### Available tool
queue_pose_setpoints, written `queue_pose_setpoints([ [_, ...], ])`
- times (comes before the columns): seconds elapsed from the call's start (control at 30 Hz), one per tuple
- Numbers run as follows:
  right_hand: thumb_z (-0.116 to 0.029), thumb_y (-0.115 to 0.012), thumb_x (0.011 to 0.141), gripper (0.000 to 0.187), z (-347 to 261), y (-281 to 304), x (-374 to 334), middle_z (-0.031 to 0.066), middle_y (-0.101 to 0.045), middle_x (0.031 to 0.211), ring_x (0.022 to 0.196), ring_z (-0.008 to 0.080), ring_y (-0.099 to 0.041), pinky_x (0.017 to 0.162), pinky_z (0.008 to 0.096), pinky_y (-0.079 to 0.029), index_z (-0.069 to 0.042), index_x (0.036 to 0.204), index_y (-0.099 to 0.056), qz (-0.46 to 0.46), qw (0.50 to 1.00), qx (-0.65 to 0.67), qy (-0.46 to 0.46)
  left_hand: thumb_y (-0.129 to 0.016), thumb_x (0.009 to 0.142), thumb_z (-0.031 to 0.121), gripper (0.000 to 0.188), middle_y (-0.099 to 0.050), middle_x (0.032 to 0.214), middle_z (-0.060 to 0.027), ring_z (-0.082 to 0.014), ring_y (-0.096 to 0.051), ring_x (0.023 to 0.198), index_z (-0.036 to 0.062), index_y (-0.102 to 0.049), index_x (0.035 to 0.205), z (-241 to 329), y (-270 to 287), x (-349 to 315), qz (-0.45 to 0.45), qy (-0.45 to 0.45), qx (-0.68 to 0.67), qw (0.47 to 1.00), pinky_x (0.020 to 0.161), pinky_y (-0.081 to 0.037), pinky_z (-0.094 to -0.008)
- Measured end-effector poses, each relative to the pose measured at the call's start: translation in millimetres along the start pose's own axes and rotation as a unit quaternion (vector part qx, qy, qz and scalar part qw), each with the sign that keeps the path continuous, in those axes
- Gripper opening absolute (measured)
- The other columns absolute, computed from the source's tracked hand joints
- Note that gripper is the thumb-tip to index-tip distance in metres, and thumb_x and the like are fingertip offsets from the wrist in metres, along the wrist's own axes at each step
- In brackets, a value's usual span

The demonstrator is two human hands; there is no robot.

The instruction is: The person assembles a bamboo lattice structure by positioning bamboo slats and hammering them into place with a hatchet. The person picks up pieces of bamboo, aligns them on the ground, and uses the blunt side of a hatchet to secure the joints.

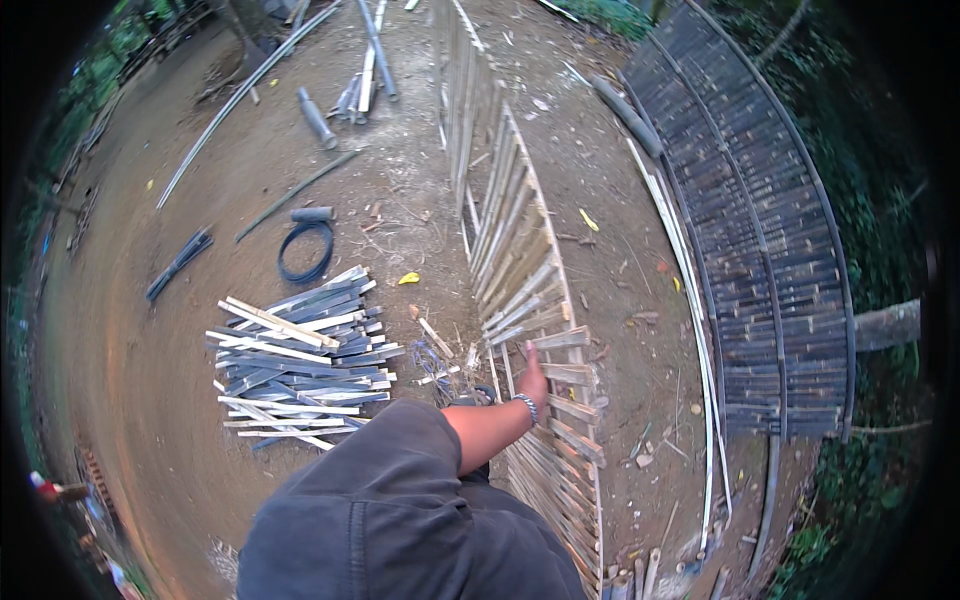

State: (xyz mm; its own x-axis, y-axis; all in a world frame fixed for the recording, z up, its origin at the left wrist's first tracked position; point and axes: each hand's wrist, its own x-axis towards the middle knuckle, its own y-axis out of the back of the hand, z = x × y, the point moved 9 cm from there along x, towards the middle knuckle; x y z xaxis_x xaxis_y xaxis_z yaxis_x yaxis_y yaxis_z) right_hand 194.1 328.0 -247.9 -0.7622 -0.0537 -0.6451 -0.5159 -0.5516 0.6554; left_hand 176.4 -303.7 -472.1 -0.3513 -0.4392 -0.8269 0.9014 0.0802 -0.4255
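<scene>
Fingers: on the one bare hand (536, 385) in view, at the left side of the slatted panel, a digit (531, 352), apparently the thumb, points up; the rest are hidden, so I cannot tell whether they are spread, narrow or closed on a slat.
Slatted panel (525, 265): pale, running from the upper edge of view past the hand to the lower edge; its far end is hard to make out, and clothing and forearm (490, 430) cover part of its near left side.
Dark panel (740, 240): well right of the slatted panel, darker slats crossed by rails, its far end cut off.
Grey sleeve (340, 500): left of the slatted panel, blocking the ground below; the other hand is out of sight.
Slat pile (300, 350): left of the slatted panel, pale and dark pieces crossed, lower layers buried.
Pale strips (686, 240): long, between the slatted panel and the dark panel.
Black coil (303, 277): left of the slatted panel, beyond the pile, a short tube (312, 214) just beside it.
Bracelet (524, 406): on the wrist by the slatted panel, details blurred.
Yellow leaf (409, 278): between the slatted panel and the coil.
</scene>
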Motion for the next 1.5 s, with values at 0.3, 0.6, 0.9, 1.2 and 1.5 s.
queue_pose_setpoints([
  [0.3,-0.034,-0.044,0.100,0.037,3,-16,-1,0.0249,-0.070,0.090,0.086,0.0440,-0.068,0.075,0.0557,-0.053,-0.007,0.102,-0.069,-0.002,0.997,-0.044,0.056,-0.029,0.086,0.086,0.109,-0.060,0.128,-0.0288,-0.0374,-0.057,0.120,-0.0081,-0.053,0.135,22,11,-24,0.085,-0.060,0.047,0.993,0.104,-0.040,-0.0406],
  [0.6,-0.039,-0.050,0.097,0.037,-63,23,-60,0.0236,-0.070,0.091,0.084,0.0419,-0.069,0.076,0.0554,-0.053,-0.009,0.100,-0.071,0.033,0.995,-0.016,0.095,-0.033,0.084,0.087,0.105,-0.062,0.128,-0.0247,-0.0336,-0.058,0.120,-0.0023,-0.061,0.131,43,63,-17,0.100,-0.136,0.048,0.985,0.102,-0.041,-0.0373],
  [0.9,-0.034,-0.061,0.089,0.030,-114,43,-120,0.0209,-0.071,0.093,0.085,0.0409,-0.068,0.073,0.0516,-0.054,-0.007,0.099,-0.070,0.048,0.994,0.034,0.087,-0.042,0.081,0.087,0.087,-0.057,0.093,-0.0098,-0.0221,-0.057,0.075,0.0091,-0.055,0.119,45,132,57,0.038,-0.146,-0.043,0.988,0.065,-0.047,-0.0370],
  [1.2,-0.038,-0.065,0.087,0.035,-107,-30,-132,0.0168,-0.073,0.096,0.084,0.0347,-0.072,0.065,0.0488,-0.057,-0.009,0.106,-0.071,0.012,1.000,-0.015,0.014,-0.043,0.095,0.059,0.046,-0.051,0.059,-0.0018,-0.0190,-0.052,0.048,0.0169,-0.054,0.079,35,131,-41,-0.042,0.035,-0.129,0.990,0.043,-0.044,-0.0344],
  [1.5,-0.035,-0.059,0.091,0.040,-136,-23,-174,0.0233,-0.071,0.100,0.095,0.0383,-0.070,0.081,0.0503,-0.055,-0.008,0.120,-0.065,-0.046,0.999,0.020,0.012,-0.045,0.082,0.084,0.071,-0.052,0.065,-0.0044,-0.0207,-0.054,0.054,0.0140,-0.056,0.085,52,189,-39,-0.026,0.013,-0.129,0.991,0.046,-0.045,-0.0355],
])
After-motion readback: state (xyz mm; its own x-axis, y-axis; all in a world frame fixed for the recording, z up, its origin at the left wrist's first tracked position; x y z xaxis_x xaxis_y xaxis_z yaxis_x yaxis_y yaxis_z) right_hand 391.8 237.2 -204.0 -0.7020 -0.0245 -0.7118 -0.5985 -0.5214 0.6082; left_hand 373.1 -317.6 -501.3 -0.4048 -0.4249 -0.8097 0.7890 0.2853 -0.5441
